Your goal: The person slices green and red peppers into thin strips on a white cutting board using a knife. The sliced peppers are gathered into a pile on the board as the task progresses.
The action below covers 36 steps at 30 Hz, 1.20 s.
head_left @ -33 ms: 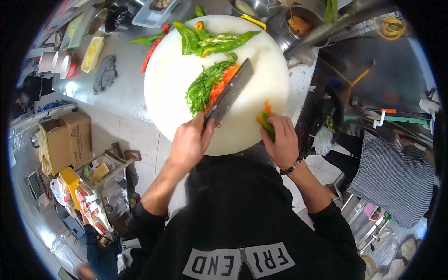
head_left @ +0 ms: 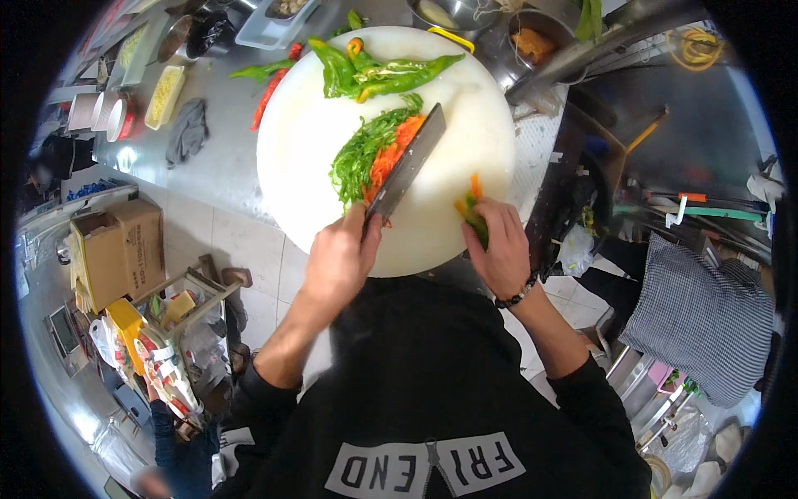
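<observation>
On the round white cutting board (head_left: pixel 307 158), my left hand (head_left: pixel 339 249) is closed round the handle of a dark-bladed cleaver (head_left: pixel 409 164). Its blade slants up and to the right, along a pile of orange shreds (head_left: pixel 396 151). Green pepper shreds (head_left: pixel 356 165) lie just left of those. Over the board's lower right edge, my right hand (head_left: pixel 504 241) pinches some green and orange pepper pieces (head_left: pixel 474 214). Split green peppers (head_left: pixel 370 75) rest at the far side of the board.
Left of the board lie a red chili (head_left: pixel 268 100), a grey cloth (head_left: pixel 186 131) and a tub of yellow shreds (head_left: pixel 165 96). Metal bowls (head_left: pixel 540 40) stand at the back right. A person in a checked garment (head_left: pixel 702 316) is at the right; cardboard boxes (head_left: pixel 120 249) stand at the left.
The cleaver has shifted slightly left against the orange shreds. My right hand has moved a little up and left with the pepper pieces.
</observation>
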Each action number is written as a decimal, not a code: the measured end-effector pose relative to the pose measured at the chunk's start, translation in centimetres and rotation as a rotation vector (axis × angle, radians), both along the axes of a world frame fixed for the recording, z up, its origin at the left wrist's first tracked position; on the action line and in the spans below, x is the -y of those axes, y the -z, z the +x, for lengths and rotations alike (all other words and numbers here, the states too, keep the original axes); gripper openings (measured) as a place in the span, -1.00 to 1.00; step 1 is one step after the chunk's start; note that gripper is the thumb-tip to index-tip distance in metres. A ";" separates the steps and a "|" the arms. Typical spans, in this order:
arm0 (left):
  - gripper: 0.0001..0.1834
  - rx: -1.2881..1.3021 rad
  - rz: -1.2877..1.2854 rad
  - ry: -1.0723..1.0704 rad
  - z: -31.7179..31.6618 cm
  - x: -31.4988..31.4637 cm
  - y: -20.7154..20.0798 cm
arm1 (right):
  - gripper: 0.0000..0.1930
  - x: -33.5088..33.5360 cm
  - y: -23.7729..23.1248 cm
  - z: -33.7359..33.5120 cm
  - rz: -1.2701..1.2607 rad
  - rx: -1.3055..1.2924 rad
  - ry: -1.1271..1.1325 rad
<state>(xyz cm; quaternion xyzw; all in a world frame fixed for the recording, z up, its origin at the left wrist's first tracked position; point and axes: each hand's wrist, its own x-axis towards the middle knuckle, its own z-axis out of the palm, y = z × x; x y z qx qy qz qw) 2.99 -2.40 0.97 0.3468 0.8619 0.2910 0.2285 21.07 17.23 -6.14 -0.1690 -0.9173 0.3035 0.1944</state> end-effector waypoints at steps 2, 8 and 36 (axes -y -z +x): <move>-0.78 -0.069 -0.006 0.002 1.5 0.0 -0.1 | -0.56 0.6 0.2 -1.8 -0.058 -0.007 0.012; -0.77 -0.071 -0.095 0.072 3.1 -0.3 0.7 | -0.68 0.1 -1.9 -3.8 -0.008 -0.071 -0.075; -0.75 -0.053 -0.085 0.155 2.1 -2.1 -1.8 | -0.72 -3.1 0.3 -3.8 -0.047 -0.086 -0.340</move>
